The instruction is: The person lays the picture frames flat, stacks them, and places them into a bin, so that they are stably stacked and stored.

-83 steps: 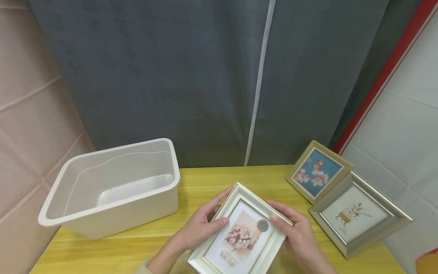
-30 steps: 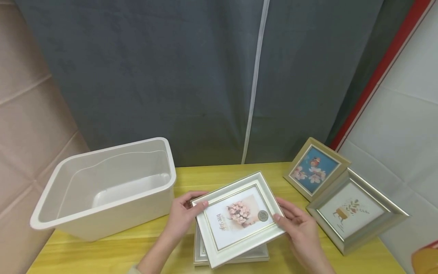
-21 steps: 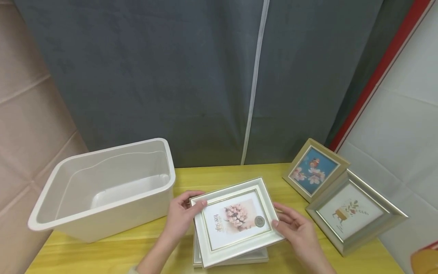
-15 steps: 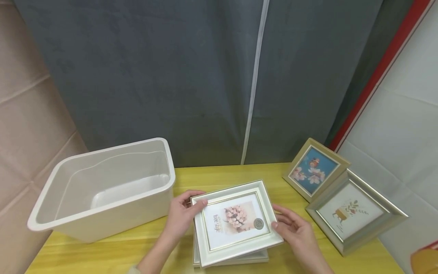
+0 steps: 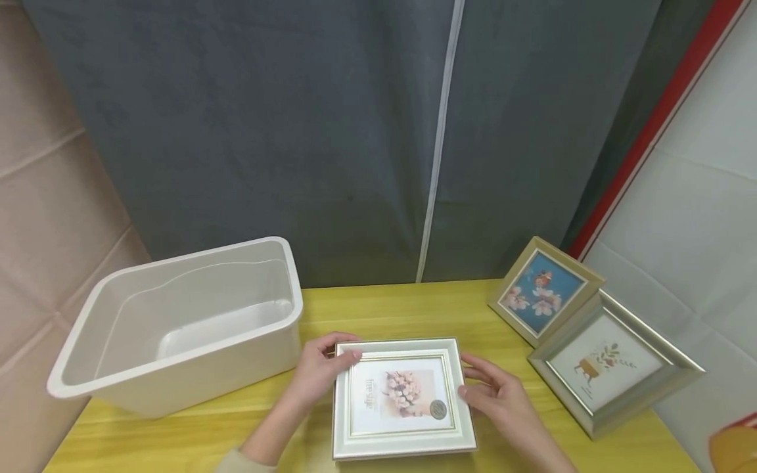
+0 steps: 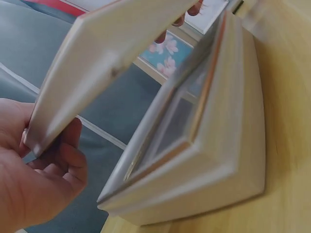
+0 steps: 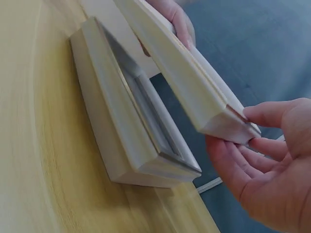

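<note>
A white picture frame (image 5: 408,424) with a pink flower print and a round grey sticker is held face up by both hands. My left hand (image 5: 319,373) pinches its left edge, thumb on top and fingers beneath. At the right edge, my right hand (image 5: 499,397) grips it the same way. Directly below, a second pale frame (image 6: 209,155) lies on the table. Both wrist views show a gap between the two, while the head view hides the lower frame almost wholly. In the right wrist view, the lower frame (image 7: 116,116) has a thick side wall.
A large off-white plastic bin (image 5: 177,378) stands at the left of the yellow wooden table (image 5: 378,302). To the right stand a tan-framed flower picture (image 5: 544,295) and a silver frame (image 5: 603,368), leaning. A grey curtain (image 5: 266,131) hangs behind the table.
The held picture frame has turned from upright-slanted to crosswise, come down towards the near edge and lined up squarely above the lower frame. Both hands have kept their grip lately.
</note>
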Motion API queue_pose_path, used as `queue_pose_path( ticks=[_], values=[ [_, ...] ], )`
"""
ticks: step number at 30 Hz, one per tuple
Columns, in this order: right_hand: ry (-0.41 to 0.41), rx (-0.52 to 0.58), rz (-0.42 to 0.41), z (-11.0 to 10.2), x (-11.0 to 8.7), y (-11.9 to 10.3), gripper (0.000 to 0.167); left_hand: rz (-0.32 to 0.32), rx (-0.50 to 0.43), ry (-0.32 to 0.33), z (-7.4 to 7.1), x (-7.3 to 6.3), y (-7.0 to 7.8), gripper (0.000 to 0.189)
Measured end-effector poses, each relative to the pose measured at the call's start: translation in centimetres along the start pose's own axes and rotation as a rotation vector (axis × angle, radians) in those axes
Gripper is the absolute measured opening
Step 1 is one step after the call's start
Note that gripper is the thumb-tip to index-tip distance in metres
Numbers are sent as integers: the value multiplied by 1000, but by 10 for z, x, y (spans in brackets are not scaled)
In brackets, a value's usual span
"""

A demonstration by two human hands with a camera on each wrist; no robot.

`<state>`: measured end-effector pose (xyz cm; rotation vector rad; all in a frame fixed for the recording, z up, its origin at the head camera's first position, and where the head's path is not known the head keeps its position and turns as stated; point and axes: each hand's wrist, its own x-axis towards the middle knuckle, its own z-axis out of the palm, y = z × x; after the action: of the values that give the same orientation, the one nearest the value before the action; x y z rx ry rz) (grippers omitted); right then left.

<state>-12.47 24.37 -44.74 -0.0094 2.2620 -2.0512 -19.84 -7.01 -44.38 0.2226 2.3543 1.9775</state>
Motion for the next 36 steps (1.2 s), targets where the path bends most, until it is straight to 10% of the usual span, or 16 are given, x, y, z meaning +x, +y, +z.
queue_pose_path(
  ticks=[16, 36],
  values=[
    [-80, -48, -8, 7, 13, 15, 72, 17, 122, 63, 1, 7, -22, 19],
    [35, -163, 3, 17, 13, 21, 64, 8, 165, 104, 8, 12, -42, 21]
  ],
)
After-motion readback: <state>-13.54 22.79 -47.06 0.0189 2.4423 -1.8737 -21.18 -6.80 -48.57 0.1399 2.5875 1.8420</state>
